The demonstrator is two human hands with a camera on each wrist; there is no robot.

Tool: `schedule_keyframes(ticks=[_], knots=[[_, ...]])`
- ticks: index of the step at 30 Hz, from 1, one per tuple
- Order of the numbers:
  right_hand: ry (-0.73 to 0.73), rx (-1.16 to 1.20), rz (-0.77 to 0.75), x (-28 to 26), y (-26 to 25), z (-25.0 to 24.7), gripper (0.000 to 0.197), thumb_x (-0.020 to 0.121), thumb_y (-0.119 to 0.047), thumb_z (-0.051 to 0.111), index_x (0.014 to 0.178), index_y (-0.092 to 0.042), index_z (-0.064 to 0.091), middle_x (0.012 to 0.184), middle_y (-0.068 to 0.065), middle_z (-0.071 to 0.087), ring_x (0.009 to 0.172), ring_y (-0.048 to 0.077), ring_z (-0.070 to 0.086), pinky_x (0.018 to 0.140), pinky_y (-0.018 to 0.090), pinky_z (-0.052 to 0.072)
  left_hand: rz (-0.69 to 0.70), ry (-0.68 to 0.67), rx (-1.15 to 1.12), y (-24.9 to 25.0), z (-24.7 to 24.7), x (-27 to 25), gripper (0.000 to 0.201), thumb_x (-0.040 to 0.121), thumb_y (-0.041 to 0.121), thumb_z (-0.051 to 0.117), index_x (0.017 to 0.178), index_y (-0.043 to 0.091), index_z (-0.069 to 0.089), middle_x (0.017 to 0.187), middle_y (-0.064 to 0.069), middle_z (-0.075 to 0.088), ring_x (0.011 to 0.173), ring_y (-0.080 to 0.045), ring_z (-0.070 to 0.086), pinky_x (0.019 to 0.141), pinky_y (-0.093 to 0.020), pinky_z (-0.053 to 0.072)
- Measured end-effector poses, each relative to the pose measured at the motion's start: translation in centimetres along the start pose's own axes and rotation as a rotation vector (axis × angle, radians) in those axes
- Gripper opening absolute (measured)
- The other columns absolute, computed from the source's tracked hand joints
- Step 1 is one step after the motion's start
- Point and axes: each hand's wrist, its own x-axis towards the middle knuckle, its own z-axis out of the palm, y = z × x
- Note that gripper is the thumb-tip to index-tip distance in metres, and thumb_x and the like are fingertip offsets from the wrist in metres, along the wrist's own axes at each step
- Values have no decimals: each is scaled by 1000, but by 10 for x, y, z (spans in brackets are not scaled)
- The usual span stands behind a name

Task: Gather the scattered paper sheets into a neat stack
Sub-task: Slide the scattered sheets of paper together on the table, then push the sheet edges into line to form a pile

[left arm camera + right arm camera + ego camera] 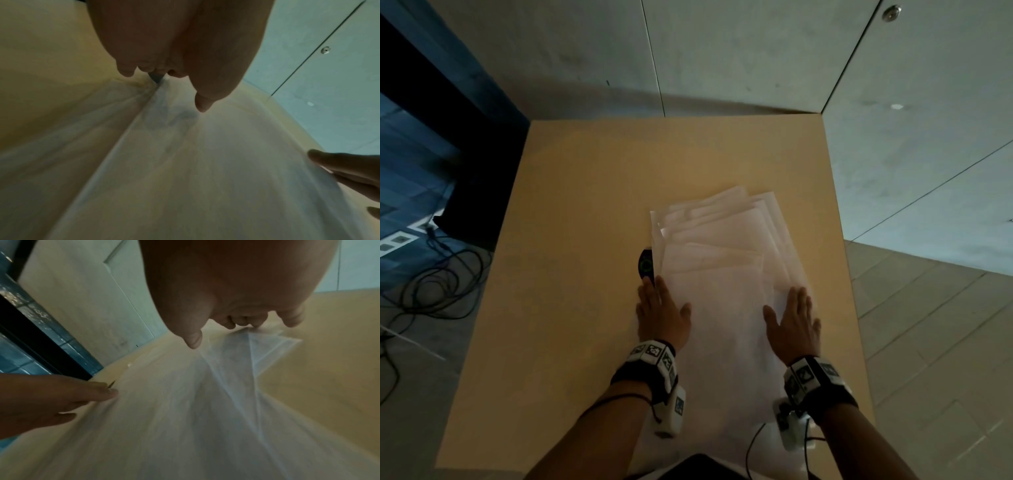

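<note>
Inspecting the tan table, I found your paper sheets lying right of its centre in a loose, fanned pile, the far corners splayed toward 12 and 1 o'clock and the near sheets running back to the table's front edge. Your left hand lay flat along the pile's 9 o'clock edge, fingers straight and together, thumb spread onto the paper; it gripped nothing. Your right hand lay flat at the pile's 3 o'clock side, fingers extended over the sheets, thumb spread inward, likewise gripping nothing. The two hands were apart, with the top sheet between them. A small black device with a green ring sat just beyond your left fingertips at 12 o'clock, partly tucked under the pile's left edge. Both wrists carried marker-covered bands. Loose cables lay on the floor at 9 o'clock of the table. The wrist views were blurred; the sheet edges there were unaligned.
</note>
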Motion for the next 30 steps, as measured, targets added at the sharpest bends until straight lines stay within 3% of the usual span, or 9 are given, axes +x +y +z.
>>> schedule_keyframes(ticks=[5,10,15,25,27,30], knots=[[11,-74,-26,21,1,-9,76,97,-54,27,152,-16,-9,161,2,-13,149,21,-8,120,51,2,34,-19,32,-13,-14,22,83,98,49,36,153,9,-12,160,-12,-19,148,-31,-11,121,-46,6],[-21,-83,-71,6,-16,5,71,99,-49,25,152,-16,-9,160,3,-15,148,21,-11,120,51,-1,43,-38,69,2,-1,18,75,101,44,30,152,9,-14,159,-15,-21,148,-33,-14,120,-48,5],[-35,-16,-78,6,-21,1,73,98,-51,26,153,-18,-8,161,-1,-12,149,18,-9,120,50,0,58,-15,34,-7,-13,23,80,99,45,37,153,14,-14,160,-8,-19,148,-31,-10,120,-47,7],[-11,-78,-97,10,-34,3,69,99,-48,23,153,-16,-5,161,2,-10,149,20,-8,119,52,-2,51,-18,5,12,-6,23,78,100,40,37,152,12,-14,160,-13,-17,148,-32,-10,121,-45,8],[-6,-38,-91,13,-36,-5,66,100,-44,27,154,-17,-1,162,1,-6,149,20,-6,119,52,-1,55,14,-57,10,-12,25,81,98,40,42,153,14,-11,162,-8,-12,149,-30,-4,120,-45,13],[100,19,-79,27,-36,-24,62,98,-41,36,152,-18,14,161,3,9,149,23,5,119,54,8,3,155,-167,2,-33,39,80,94,41,51,154,14,5,160,-8,11,144,-34,17,113,-48,29]])
